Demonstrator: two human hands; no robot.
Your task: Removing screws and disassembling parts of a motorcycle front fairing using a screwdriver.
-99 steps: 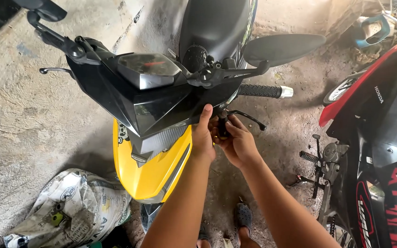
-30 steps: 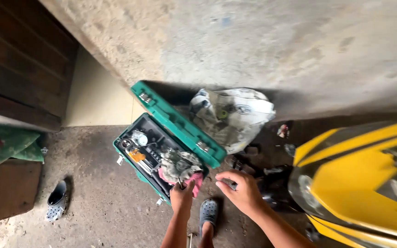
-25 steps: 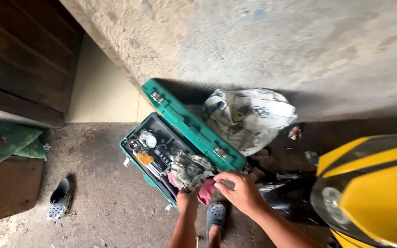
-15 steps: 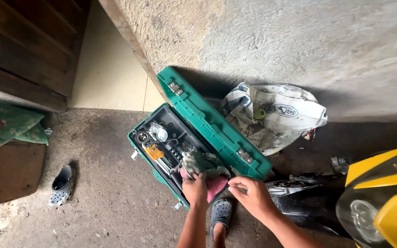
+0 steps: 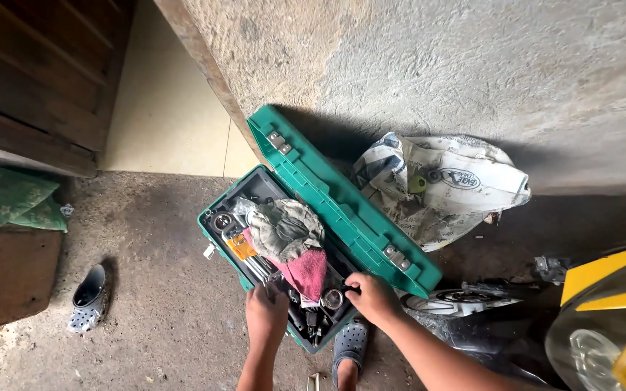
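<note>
On the rough concrete floor below the head camera, we see a green plastic toolbox (image 5: 327,239) lying open, its ribbed lid with metal latches leaning back against the plastered wall. Beside the lid slumps a crumpled white woven sack (image 5: 443,185) with dark printed patches. Inside the box lie a greyish rag (image 5: 284,228), a pink cloth (image 5: 307,271), an orange-handled tool (image 5: 241,246) and dark metal wrenches. Our left hand (image 5: 266,313) reaches into the near end of the box, fingers curled down among the tools; we cannot tell whether it grips anything. Our right hand (image 5: 373,295) rests at the box's near edge, fingers bent toward a small round metal piece (image 5: 332,297); its grip is also unclear. At far right sits a glossy yellow scooter panel (image 5: 610,289). A grey perforated clog (image 5: 90,297) lies at left.
</note>
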